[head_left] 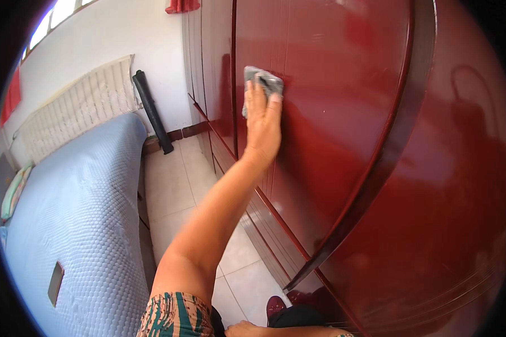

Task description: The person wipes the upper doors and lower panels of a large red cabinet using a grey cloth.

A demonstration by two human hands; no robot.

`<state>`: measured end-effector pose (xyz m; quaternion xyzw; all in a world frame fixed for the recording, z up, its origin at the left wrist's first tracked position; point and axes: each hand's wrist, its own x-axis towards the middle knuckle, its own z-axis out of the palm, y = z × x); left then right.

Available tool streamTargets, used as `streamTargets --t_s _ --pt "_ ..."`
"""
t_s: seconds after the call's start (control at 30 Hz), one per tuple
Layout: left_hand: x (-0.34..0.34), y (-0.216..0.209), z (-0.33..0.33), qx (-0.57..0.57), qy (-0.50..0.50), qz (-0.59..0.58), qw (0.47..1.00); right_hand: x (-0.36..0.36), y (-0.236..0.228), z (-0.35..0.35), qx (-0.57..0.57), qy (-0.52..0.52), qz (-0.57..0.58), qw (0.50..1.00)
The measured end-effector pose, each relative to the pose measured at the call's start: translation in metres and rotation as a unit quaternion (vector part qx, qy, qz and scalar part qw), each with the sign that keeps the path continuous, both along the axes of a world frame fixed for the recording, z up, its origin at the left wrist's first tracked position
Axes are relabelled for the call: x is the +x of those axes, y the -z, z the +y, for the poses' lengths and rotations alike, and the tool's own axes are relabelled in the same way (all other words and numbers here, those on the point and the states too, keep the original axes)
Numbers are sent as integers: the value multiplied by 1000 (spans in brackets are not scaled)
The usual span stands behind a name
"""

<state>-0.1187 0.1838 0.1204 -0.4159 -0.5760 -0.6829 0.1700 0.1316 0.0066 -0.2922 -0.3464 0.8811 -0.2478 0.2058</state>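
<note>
The left hand [262, 121] is stretched out from the lower edge of the view, its arm running up and to the right, and it presses a crumpled grey cloth [262, 83] flat against the glossy dark red door of a wardrobe [343, 112]. The fingers [252, 92] lie spread over the cloth with the palm toward the door, holding it there rather than bunching it up; part of the cloth sticks out above the fingertips and part hangs beside the hand on its left. The wardrobe doors are shut, so nothing of what is inside can be seen; the cloth sits just right of the dark seam between two door panels, high on the door. The right hand [247, 329] shows only as a sliver at the bottom edge, and whether its fingers are open or closed cannot be told. A patterned sleeve [174, 315] covers the upper left arm. To the left of the arm lies a bed [78, 224] under a pale blue quilted cover, with a strip of light floor tiles [180, 185] between it and the wardrobe. A black roll [152, 112] leans against the white wall beyond the bed, beside a white ribbed panel [78, 106]. A dark red shoe [275, 306] is near the wardrobe's foot.
</note>
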Motion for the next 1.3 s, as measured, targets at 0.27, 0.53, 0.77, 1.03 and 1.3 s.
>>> streamTargets --t_s 0.27,0.53,0.77,1.03,1.3 --pt "-46 108 -17 -67 -29 -151 986 4 90 -37 -89 9 143 986" --pt "129 155 -48 -79 16 169 982 18 66 -18 -5 42 292 955" --pt "76 112 -19 -23 8 169 985 8 61 9 -24 74 100 992" --pt "-69 114 9 -33 -32 -72 996 3 -34 26 -1 162 66 984" --pt "2 134 -16 -19 -18 2 1000 -4 -65 40 -22 148 11 989"
